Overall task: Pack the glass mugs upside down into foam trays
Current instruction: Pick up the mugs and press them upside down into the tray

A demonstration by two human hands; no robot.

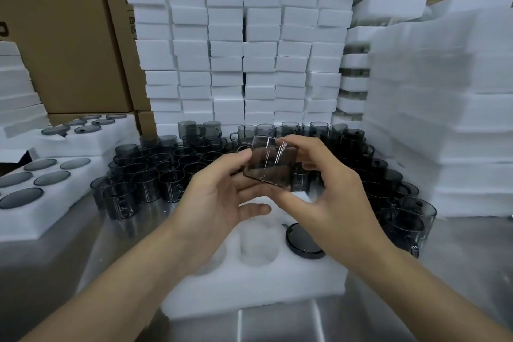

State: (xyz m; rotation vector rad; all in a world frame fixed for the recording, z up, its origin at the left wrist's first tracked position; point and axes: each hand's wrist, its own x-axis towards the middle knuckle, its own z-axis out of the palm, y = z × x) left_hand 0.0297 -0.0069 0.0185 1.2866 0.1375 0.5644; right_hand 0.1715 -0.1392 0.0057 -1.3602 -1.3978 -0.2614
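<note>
Both hands hold one smoky glass mug (268, 161) in the air above a white foam tray (258, 283) on the steel table. My left hand (219, 197) grips the mug from the left, thumb on its side and fingers under it. My right hand (322, 186) pinches it from the right, fingers curled over the top edge. The mug is tilted, its base toward me. In the tray, one mug (304, 241) sits upside down in a right-hand hole, and the empty holes (258, 244) beside it show white foam.
Several loose grey mugs (155, 175) crowd the table behind the tray and to its right (399, 219). Filled foam trays (41, 189) lie at the left. Stacks of foam blocks (244, 44) and foam sheets (449, 108) rise behind and right, with cardboard boxes (55, 30) beyond.
</note>
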